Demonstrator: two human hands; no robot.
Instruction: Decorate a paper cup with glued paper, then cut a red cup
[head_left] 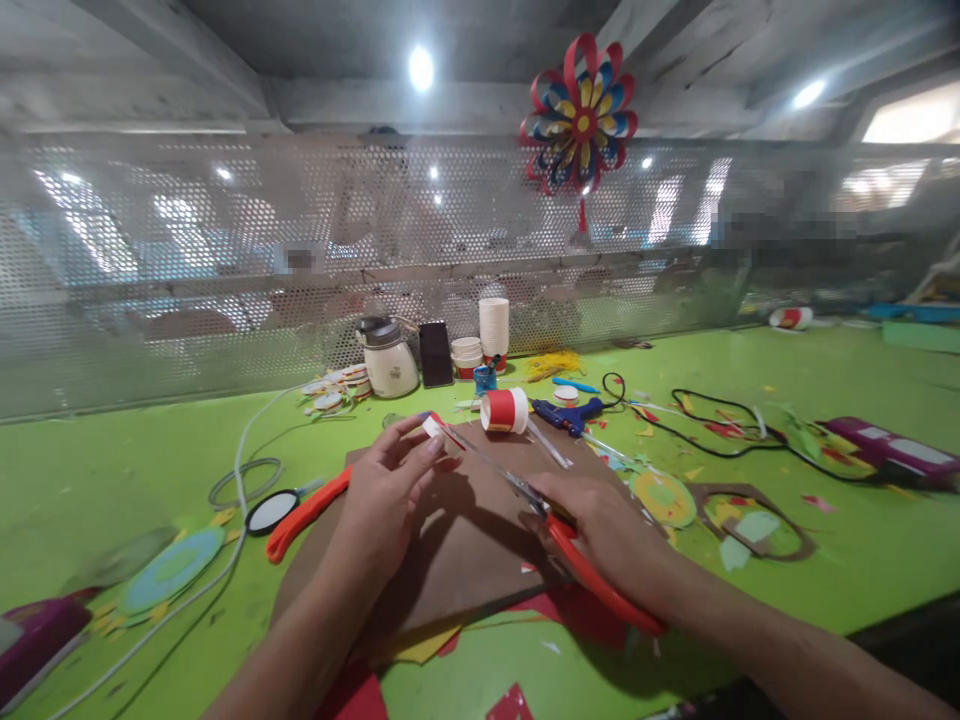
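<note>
Small white-and-red paper piece (433, 428): pinched between fingertips of left hand (386, 490), above far edge of brown cardboard sheet (465, 550), blade tips of scissors at its right edge. Orange-handled scissors (555, 530): gripped in right hand (596, 525), fingers closed through handles, blades extending up-left toward paper piece. Cardboard sheet: flat on green table (112, 470), under both hands; red and yellow paper scraps (427, 645) protruding from near edge. Just beyond paper piece: red-and-white paper cup (505, 411) on its side. Right of cup: blue glue gun (571, 413), black cable (720, 420) running right across table. Left of cardboard: orange-handled tool (304, 515) beside black-rimmed oval mirror (271, 511); blue-and-green paper disc (169, 570) further left; white cord (240, 470) looped nearby. Right of right hand: yellow-green paper disc (664, 498), brown cardboard offcut (757, 520). Far edge of table, against perforated metal screen (187, 250): white kettle-like jar (388, 358), dark phone (436, 354) upright, stack of white paper cups (493, 330). On screen above: red, blue and yellow paper pinwheel (580, 115).
</note>
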